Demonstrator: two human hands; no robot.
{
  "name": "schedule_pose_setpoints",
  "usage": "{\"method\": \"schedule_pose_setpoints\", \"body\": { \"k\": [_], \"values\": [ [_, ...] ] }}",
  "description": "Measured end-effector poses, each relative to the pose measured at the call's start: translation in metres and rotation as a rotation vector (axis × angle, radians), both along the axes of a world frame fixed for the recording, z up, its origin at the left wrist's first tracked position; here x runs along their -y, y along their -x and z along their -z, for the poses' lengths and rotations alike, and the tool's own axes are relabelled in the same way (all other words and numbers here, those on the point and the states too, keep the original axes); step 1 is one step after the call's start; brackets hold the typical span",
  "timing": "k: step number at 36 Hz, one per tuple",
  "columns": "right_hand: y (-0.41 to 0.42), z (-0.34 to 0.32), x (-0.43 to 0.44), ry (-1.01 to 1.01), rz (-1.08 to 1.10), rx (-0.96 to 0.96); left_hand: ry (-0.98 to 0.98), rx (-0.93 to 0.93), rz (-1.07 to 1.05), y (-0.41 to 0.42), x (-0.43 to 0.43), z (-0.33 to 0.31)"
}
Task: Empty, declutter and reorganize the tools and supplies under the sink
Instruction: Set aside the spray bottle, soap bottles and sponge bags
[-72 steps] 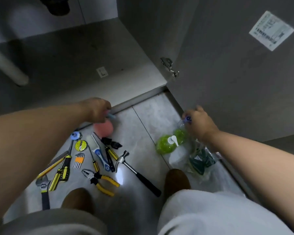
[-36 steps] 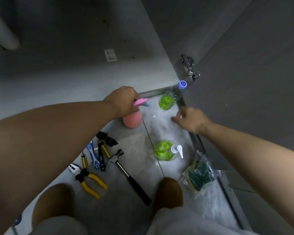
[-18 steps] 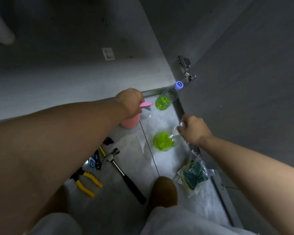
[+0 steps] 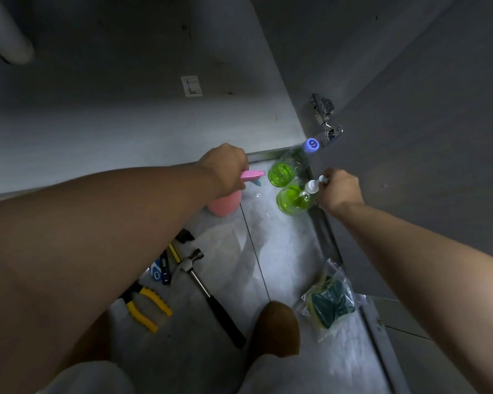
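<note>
Floor tiles: left hand grips pink sprayer, right hand pinches soap pump; likely grouping bottles. Next: stand both upright, then let go.

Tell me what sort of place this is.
Likely the tiled floor before an open under-sink cabinet: a door hinge, a white pipe inside, and a hammer and green pump bottle out front.

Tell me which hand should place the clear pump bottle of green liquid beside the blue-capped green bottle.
Right. The right hand grips the pump bottle by its white pump head, close beside the blue-capped bottle. The left hand is busy holding the pink spray bottle.
</note>
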State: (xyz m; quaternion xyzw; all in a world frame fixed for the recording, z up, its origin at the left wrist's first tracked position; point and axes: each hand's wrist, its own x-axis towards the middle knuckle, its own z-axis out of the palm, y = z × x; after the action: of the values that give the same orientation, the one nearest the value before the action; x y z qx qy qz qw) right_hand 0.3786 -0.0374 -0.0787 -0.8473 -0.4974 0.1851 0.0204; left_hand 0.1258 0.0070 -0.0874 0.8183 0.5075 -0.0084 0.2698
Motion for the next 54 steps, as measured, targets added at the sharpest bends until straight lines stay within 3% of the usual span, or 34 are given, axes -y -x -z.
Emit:
{"method": "schedule_pose_setpoints", "body": {
  "k": [5, 11, 17, 21, 27, 34, 42, 48, 54],
  "values": [
    [0.003, 0.0, 0.003, -0.045, -0.002, -0.005, 0.016, 0.053, -0.007, 0.007, 0.0, 0.006],
    [0.021, -0.005, 0.016, -0.124, -0.196, 0.254, 0.088, 0.156, -0.062, 0.014, 0.004, 0.009],
    [0.049, -0.011, 0.02, -0.096, -0.545, -0.157, 0.208, 0.294, -0.123, 0.005, 0.013, 0.0],
    [0.062, -0.014, 0.024, -0.059, -0.638, -0.203, 0.315, 0.427, -0.108, -0.005, 0.022, -0.008],
    [0.05, -0.022, 0.042, -0.017, -0.548, -0.179, 0.361, 0.518, -0.007, -0.015, 0.032, -0.013],
    [0.011, -0.041, 0.061, 0.28, -0.338, 0.034, 0.133, 0.365, 0.029, -0.005, 0.028, -0.008],
    [-0.009, -0.04, 0.069, 0.249, -0.042, 0.308, 0.086, 0.235, 0.079, 0.009, 0.026, -0.01],
    [-0.009, -0.033, 0.065, 0.202, -0.015, 0.424, 0.09, 0.203, 0.108, 0.009, 0.031, -0.012],
    [-0.011, -0.029, 0.068, 0.201, -0.121, 0.483, 0.086, 0.191, 0.165, 0.002, 0.032, -0.008]
  ]
}}
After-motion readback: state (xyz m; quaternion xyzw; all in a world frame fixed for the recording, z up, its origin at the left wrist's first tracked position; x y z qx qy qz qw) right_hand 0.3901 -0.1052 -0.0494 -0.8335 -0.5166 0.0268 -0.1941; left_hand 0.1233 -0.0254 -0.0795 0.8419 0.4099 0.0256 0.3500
